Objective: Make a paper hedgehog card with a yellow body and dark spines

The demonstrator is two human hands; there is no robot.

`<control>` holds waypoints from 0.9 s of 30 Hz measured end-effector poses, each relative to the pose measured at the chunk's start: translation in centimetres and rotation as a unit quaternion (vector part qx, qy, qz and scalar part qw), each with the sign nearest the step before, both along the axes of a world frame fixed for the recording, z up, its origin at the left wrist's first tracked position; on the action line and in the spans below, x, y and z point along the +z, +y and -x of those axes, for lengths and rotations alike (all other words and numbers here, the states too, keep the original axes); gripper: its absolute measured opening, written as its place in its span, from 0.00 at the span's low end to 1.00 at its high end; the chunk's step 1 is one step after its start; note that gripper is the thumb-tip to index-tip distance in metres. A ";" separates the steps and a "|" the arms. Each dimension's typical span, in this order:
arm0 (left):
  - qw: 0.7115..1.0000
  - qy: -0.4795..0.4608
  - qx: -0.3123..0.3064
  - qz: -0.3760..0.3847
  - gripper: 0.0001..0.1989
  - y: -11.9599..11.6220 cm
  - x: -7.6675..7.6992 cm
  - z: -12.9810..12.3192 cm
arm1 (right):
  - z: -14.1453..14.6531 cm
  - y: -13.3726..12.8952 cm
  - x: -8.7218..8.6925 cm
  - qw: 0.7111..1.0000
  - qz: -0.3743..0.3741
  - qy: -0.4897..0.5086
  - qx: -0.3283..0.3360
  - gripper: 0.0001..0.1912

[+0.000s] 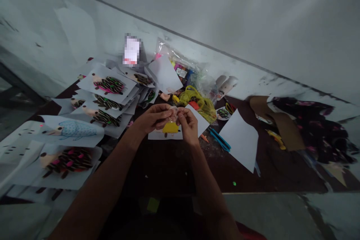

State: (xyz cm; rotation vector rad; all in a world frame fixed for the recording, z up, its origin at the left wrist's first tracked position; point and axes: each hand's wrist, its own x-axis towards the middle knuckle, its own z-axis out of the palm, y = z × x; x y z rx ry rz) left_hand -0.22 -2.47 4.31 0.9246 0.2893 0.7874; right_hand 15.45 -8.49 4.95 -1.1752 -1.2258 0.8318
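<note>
Both hands meet near the middle of the table, pinching a small crinkled clear plastic bag [173,114] between their fingertips. My left hand [156,117] grips its left side, and my right hand [188,122] grips its right side. What the bag contains is too small to make out. Just beneath the hands lies a white sheet [154,135] bearing a yellow hedgehog-like figure [171,128] with dark feet. The hands partly cover this sheet. Behind them sits a tangle of yellow mesh netting [201,101].
Stacked hedgehog pictures [108,84] fill the left side. Blue scissors [219,139] lie right of the hands beside a white sheet [242,138]. Clear plastic packaging [180,58] and a blurred lit screen [131,50] stand by the wall. Dark patterned cloth [312,123] lies at right.
</note>
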 end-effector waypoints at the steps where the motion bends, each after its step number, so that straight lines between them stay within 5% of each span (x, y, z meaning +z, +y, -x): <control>1: 1.000 0.000 0.010 0.000 0.15 0.1 0.0 0.1 | 0.0 -0.1 0.0 1.000 -0.005 -0.001 -0.009 0.18; 11: 0.991 0.066 0.085 -0.073 0.15 0.3 0.1 -0.3 | -0.2 -0.2 -0.5 1.000 0.013 -0.022 0.006 0.18; 14: 0.992 0.070 0.076 -0.073 0.15 0.2 0.0 -0.3 | -0.4 -0.1 -0.4 1.000 -0.010 -0.022 -0.017 0.16; 20: 0.990 0.098 0.047 -0.086 0.11 0.1 -0.1 -0.2 | -0.8 -0.1 -0.3 0.998 0.008 -0.018 0.066 0.17; 27: 0.991 0.072 0.077 -0.080 0.13 0.1 0.0 -0.5 | -0.4 0.4 -0.9 0.999 0.007 0.037 0.033 0.16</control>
